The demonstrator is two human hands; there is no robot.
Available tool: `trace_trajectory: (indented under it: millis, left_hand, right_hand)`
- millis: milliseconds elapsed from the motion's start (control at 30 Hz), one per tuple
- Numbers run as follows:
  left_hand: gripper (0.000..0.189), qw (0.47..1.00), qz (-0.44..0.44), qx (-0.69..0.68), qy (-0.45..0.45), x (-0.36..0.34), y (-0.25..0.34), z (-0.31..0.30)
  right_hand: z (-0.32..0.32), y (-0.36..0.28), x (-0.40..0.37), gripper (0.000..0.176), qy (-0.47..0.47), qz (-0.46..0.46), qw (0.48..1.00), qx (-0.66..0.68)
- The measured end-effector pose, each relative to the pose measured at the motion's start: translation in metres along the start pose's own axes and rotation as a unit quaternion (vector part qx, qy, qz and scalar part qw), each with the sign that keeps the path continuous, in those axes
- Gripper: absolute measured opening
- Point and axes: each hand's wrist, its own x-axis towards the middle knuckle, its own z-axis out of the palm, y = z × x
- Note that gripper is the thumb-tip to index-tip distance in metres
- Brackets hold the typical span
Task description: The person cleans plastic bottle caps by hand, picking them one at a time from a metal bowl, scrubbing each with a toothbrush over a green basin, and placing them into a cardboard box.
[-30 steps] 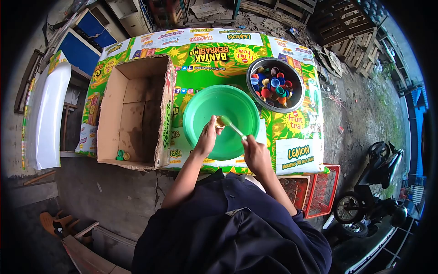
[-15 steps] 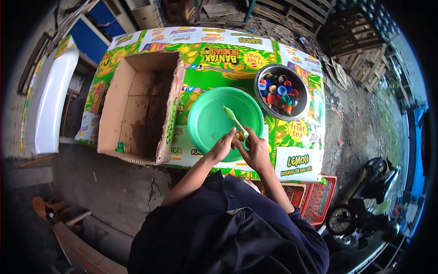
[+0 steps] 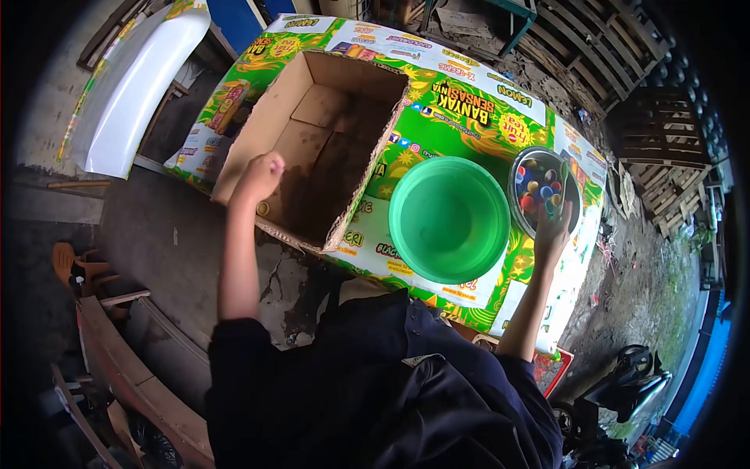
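My left hand (image 3: pixel 262 178) is over the near left corner of the open cardboard box (image 3: pixel 312 117), its fingers curled closed. Whatever may be inside those fingers is hidden. Just below that hand, a yellowish bottle cap (image 3: pixel 263 209) lies in the box. My right hand (image 3: pixel 553 230) reaches over the near rim of a dark round bowl (image 3: pixel 512 191). A green toothbrush (image 3: pixel 564 178) sticks up from its grip. Bottle caps (image 3: pixel 534 187) in red, blue, yellow and other colours fill the bowl beside the fingers.
Between box and bowl stands a green plastic basin (image 3: pixel 397 215), seemingly holding water. All three rest on a table with a printed green and white cover (image 3: pixel 461 144). Wooden pallets (image 3: pixel 656 129) stand behind at the right. A motorbike (image 3: pixel 625 383) is parked at the lower right.
My hands have parted from over the basin. The left moved left to the box; the right moved right to the bowl, keeping the toothbrush. The view has turned and shifted.
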Motion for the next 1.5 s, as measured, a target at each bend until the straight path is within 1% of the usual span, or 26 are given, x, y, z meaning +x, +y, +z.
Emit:
trace_trajectory:
  millis: [33, 67, 100, 167, 200, 300, 367, 400, 467, 500, 600, 700, 733, 800, 833, 867, 900, 967, 1033, 1100, 1133, 1167, 1233, 1300, 1367, 1500]
  left_hand:
    - [0.008, 0.994, -0.065, 0.071, -0.052, 0.004, -0.017, -0.001]
    - [0.013, 0.981, -0.063, 0.159, -0.09, 0.01, -0.042, 0.007]
    - [0.017, 0.967, -0.05, 0.209, -0.137, 0.01, -0.05, 0.008]
    - [0.024, 0.924, -0.022, 0.305, -0.23, 0.01, -0.065, 0.014]
    - [0.036, 0.916, -0.049, 0.324, -0.232, 0.008, -0.056, 0.015]
    - [0.039, 0.85, -0.067, 0.433, -0.294, 0.011, -0.051, 0.015]
    - [0.038, 0.846, -0.06, 0.44, -0.295, 0.016, -0.065, 0.021]
    - [0.038, 0.843, -0.056, 0.445, -0.296, 0.017, -0.076, 0.024]
    - [0.039, 0.866, -0.014, 0.402, -0.298, 0.023, -0.105, 0.028]
    - [0.039, 0.875, 0.006, 0.38, -0.299, 0.022, -0.101, 0.024]
    - [0.04, 0.952, -0.022, 0.17, -0.255, 0.016, -0.088, -0.004]
    - [0.042, 0.963, -0.049, 0.121, -0.235, 0.013, -0.067, -0.017]
    - [0.04, 0.96, -0.058, 0.113, -0.249, 0.012, -0.058, -0.021]
    - [0.037, 0.984, -0.048, 0.043, -0.167, 0.013, -0.053, -0.02]
    - [0.035, 0.991, -0.042, 0.007, -0.126, 0.012, -0.034, -0.024]
    - [0.036, 0.998, -0.021, -0.022, -0.062, 0.012, -0.014, -0.026]
    - [0.035, 0.995, -0.005, -0.095, -0.007, 0.01, 0.018, -0.028]
    - [0.034, 0.966, 0.029, -0.24, 0.096, 0.004, 0.078, -0.023]
    - [0.034, 0.937, 0.095, -0.324, 0.088, -0.01, 0.137, -0.005]
    - [0.039, 0.933, 0.124, -0.337, 0.035, -0.023, 0.186, 0.028]
    - [0.041, 0.947, 0.139, -0.287, -0.033, -0.026, 0.203, 0.045]
    - [0.039, 0.949, 0.144, -0.269, -0.075, -0.028, 0.22, 0.067]
    - [0.039, 0.944, 0.194, -0.243, -0.112, -0.021, 0.23, 0.116]
    - [0.041, 0.946, 0.214, -0.208, -0.128, -0.015, 0.229, 0.155]
    - [0.041, 0.951, 0.208, -0.179, -0.144, -0.015, 0.232, 0.173]
    - [0.041, 0.951, 0.229, -0.133, -0.157, -0.008, 0.23, 0.19]
  right_hand:
    - [-0.004, -0.009, -0.007, 0.05, -0.018, -0.002, 0.999, 0.035]
    - [-0.006, -0.012, -0.014, 0.047, -0.068, 0.024, 0.997, -0.012]
    - [-0.003, -0.013, -0.02, 0.043, -0.063, -0.017, 0.998, 0.026]
    - [-0.001, -0.015, -0.032, 0.037, -0.041, -0.058, 0.997, 0.029]
    - [-0.003, -0.019, -0.036, 0.036, -0.056, -0.042, 0.997, 0.034]
    - [-0.011, -0.028, -0.044, 0.036, -0.11, 0.011, 0.994, 0.024]
    - [-0.016, -0.034, -0.045, 0.037, -0.152, 0.046, 0.987, -0.011]
    - [-0.014, -0.03, -0.047, 0.037, -0.14, 0.029, 0.99, 0.005]
    - [-0.012, -0.023, -0.052, 0.037, -0.125, 0.009, 0.992, 0.019]
    - [-0.012, -0.021, -0.054, 0.037, -0.117, -0.001, 0.993, 0.027]
    - [-0.015, -0.022, -0.058, 0.039, -0.126, 0.0, 0.992, 0.03]
    - [-0.016, -0.024, -0.061, 0.04, -0.138, 0.014, 0.99, 0.039]
    - [-0.017, -0.025, -0.062, 0.04, -0.141, 0.02, 0.989, 0.045]
    - [-0.02, -0.028, -0.062, 0.039, -0.125, 0.009, 0.991, 0.053]
    - [-0.023, -0.029, -0.062, 0.039, -0.116, 0.004, 0.992, 0.055]
    - [-0.027, -0.028, -0.062, 0.037, -0.129, 0.016, 0.991, 0.035]
    - [-0.029, -0.027, -0.062, 0.037, -0.126, 0.013, 0.991, 0.044]
    - [-0.034, -0.025, -0.063, 0.036, -0.119, 0.007, 0.991, 0.057]
    - [-0.04, -0.025, -0.065, 0.037, -0.114, 0.015, 0.99, 0.082]
    - [-0.045, -0.024, -0.067, 0.036, -0.133, 0.027, 0.987, 0.083]
    - [-0.046, -0.023, -0.07, 0.035, -0.139, 0.025, 0.987, 0.082]
    - [-0.049, -0.027, -0.072, 0.034, -0.151, 0.027, 0.984, 0.096]
    - [-0.053, -0.033, -0.08, 0.034, -0.191, 0.041, 0.975, 0.103]
    - [-0.056, -0.036, -0.09, 0.034, -0.207, 0.026, 0.969, 0.132]
    - [-0.059, -0.032, -0.1, 0.036, -0.237, 0.027, 0.962, 0.13]
    - [-0.065, -0.022, -0.105, 0.035, -0.233, 0.036, 0.964, 0.123]
